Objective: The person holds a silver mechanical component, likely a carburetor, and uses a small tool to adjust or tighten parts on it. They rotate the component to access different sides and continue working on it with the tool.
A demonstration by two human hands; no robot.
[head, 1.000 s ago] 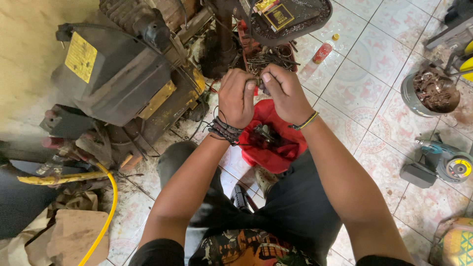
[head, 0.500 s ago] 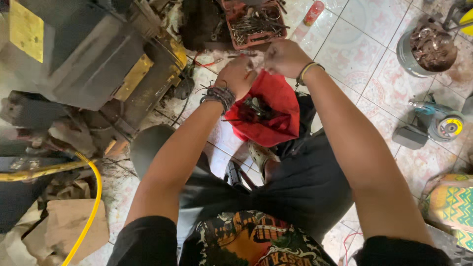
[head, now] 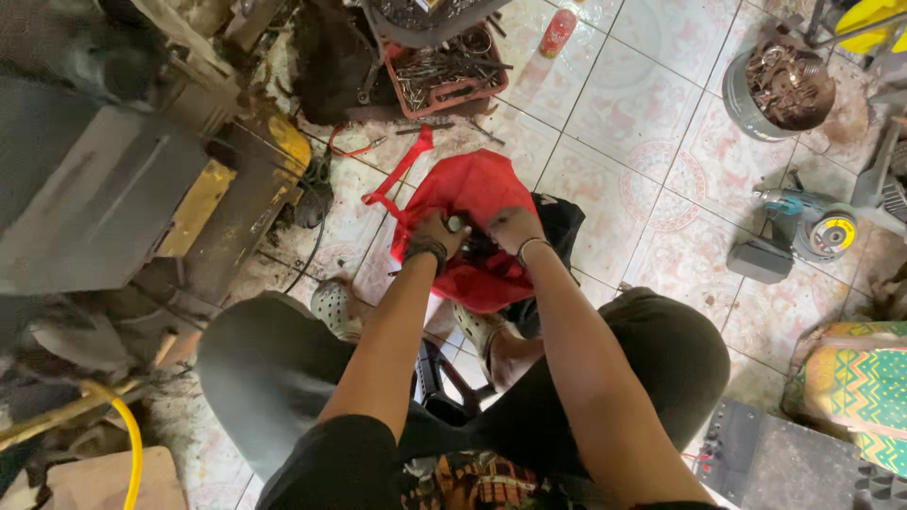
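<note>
Seen from above, seated low over a tiled floor (head: 661,123). Left hand (head: 436,236) and right hand (head: 512,229) both down at the mouth of a red cloth bag (head: 468,194), side by side, nearly touching. Left hand curled, fingers together on a small dark object (head: 457,225) at the bag's opening; what it was, impossible to tell. Right hand bent at the wrist, fingers tucked into the bag's dark contents; whether closed on anything, cannot tell. Beaded bracelets (head: 427,250) on the left wrist, a thin bangle (head: 531,246) on the right.

Red cloth bag lay on the floor straight ahead of the knees, its straps (head: 397,179) trailing away to its upper left. Black cloth (head: 565,222) just beside the bag on its right, partly under it. Beyond the bag, a red tray of metal tools (head: 444,71). Further off, past the bag's upper right, a small red bottle (head: 557,33) lying on the floor. Well to the right of the bag, a grey bucket of rusty parts (head: 779,90), and below that an angle grinder (head: 812,227). Left of the bag, a large grey machine housing (head: 85,189) with yellow patches. Near and left of the bag, a yellow hose (head: 128,434). Pale clogs (head: 333,304) just below the bag, on either side.
</note>
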